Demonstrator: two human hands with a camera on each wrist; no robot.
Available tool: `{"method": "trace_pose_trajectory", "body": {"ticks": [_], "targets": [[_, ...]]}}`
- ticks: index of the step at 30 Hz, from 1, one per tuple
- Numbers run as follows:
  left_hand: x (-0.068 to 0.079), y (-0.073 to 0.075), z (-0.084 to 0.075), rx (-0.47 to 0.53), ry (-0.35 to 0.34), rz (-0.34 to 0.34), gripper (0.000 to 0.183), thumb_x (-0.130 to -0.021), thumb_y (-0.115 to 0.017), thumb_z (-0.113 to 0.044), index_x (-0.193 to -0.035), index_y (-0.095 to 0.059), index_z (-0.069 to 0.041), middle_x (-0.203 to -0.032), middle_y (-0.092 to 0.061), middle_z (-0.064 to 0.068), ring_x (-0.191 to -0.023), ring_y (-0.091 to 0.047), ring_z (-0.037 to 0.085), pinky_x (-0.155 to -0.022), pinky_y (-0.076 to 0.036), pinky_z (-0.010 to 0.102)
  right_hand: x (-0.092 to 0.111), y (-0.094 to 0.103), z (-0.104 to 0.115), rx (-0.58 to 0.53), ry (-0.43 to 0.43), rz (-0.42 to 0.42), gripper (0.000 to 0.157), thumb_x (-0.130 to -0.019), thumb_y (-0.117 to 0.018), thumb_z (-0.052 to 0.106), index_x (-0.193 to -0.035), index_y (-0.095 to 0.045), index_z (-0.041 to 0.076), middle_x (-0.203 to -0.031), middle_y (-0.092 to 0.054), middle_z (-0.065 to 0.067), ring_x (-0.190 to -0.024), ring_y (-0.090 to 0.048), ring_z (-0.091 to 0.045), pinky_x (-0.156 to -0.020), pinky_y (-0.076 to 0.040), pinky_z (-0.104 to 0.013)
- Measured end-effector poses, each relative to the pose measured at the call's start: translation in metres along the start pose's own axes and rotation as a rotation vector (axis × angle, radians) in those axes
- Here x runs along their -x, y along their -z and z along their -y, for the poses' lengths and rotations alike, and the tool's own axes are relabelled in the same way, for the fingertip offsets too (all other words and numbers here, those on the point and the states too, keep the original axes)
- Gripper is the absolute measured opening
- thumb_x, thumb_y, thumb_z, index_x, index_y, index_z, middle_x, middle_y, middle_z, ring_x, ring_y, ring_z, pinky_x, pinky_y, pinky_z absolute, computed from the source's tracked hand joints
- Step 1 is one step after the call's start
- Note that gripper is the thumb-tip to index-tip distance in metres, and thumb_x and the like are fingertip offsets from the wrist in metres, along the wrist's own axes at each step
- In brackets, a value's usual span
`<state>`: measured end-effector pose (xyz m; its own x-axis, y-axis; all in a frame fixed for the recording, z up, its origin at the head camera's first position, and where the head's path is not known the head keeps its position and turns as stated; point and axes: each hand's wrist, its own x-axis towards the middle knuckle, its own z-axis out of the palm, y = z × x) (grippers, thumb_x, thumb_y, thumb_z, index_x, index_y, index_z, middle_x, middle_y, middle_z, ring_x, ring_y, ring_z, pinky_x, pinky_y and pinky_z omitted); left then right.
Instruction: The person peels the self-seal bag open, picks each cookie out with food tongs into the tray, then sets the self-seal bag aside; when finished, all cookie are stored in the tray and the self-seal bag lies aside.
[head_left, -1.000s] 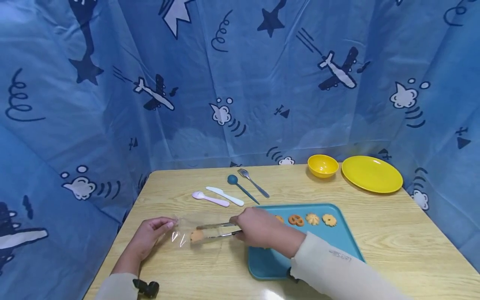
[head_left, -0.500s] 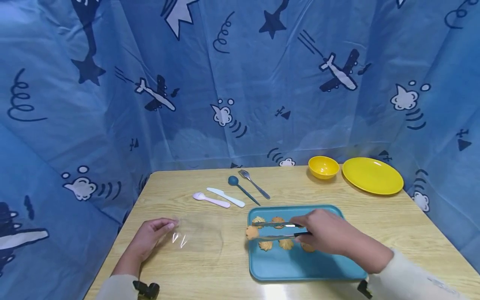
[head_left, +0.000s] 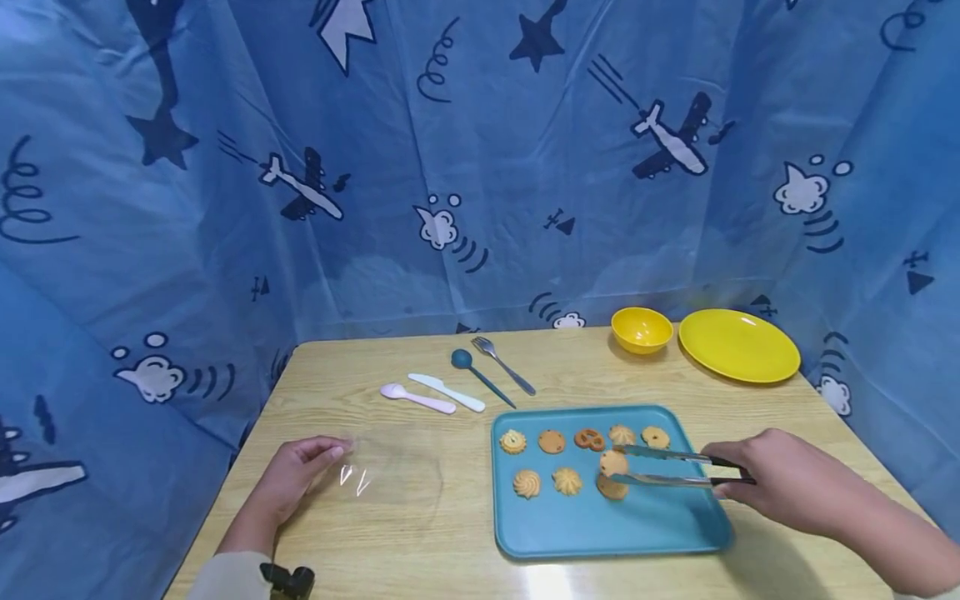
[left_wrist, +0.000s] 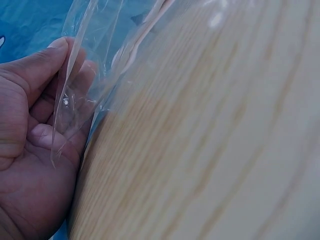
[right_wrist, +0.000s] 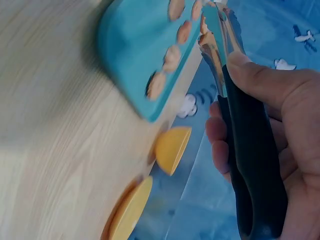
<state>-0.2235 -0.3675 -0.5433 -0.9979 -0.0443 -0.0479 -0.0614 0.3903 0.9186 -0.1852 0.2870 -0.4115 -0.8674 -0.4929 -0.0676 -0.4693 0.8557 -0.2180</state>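
My left hand pinches the edge of a clear plastic bag between thumb and fingers, its film standing over my fingers in the left wrist view. With my right hand I grip black-handled metal tongs off the right side of a teal tray. Between the tong tips, over the tray, is a round cookie, overlapping another round cookie below it. More cookies lie in two rows, among them a pretzel-shaped one, a swirled one and a flower-shaped one.
Behind the bag lie a pink spoon, a white knife, a dark teal round-headed spoon and a metal fork. A yellow bowl and yellow plate stand at the back right. A blue printed curtain hangs behind the table.
My right hand has drawn the tongs, with the round cookie at their tips, out of the bag area and rightward over the tray. My left hand has stayed on the bag's edge.
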Motion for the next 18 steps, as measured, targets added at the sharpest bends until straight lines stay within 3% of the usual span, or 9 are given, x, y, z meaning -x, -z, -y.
{"method": "trace_pose_trajectory", "body": {"ticks": [7, 18], "targets": [[0.0, 0.002, -0.001, -0.012, 0.01, 0.011, 0.036, -0.097, -0.07, -0.034, -0.121, -0.074, -0.007, -0.135, -0.069, 0.006, -0.113, -0.058, -0.011, -0.098, -0.043, 0.007, 0.017, -0.001, -0.023, 0.046, -0.117, 0.056, 0.038, -0.082, -0.084, 0.034, -0.115, -0.074, 0.017, -0.087, -0.071, 0.017, -0.064, -0.049, 0.005, -0.055, -0.043, -0.022], [0.0, 0.0, -0.001, 0.012, 0.042, 0.022, 0.038, -0.097, -0.07, -0.036, -0.124, -0.073, -0.009, -0.134, -0.069, 0.001, -0.114, -0.06, -0.01, -0.097, -0.044, 0.007, 0.025, -0.009, -0.035, 0.078, -0.065, 0.022, 0.035, -0.081, -0.085, 0.033, -0.111, -0.075, 0.018, -0.082, -0.068, 0.021, -0.065, -0.049, 0.007, -0.056, -0.046, -0.024]]}}
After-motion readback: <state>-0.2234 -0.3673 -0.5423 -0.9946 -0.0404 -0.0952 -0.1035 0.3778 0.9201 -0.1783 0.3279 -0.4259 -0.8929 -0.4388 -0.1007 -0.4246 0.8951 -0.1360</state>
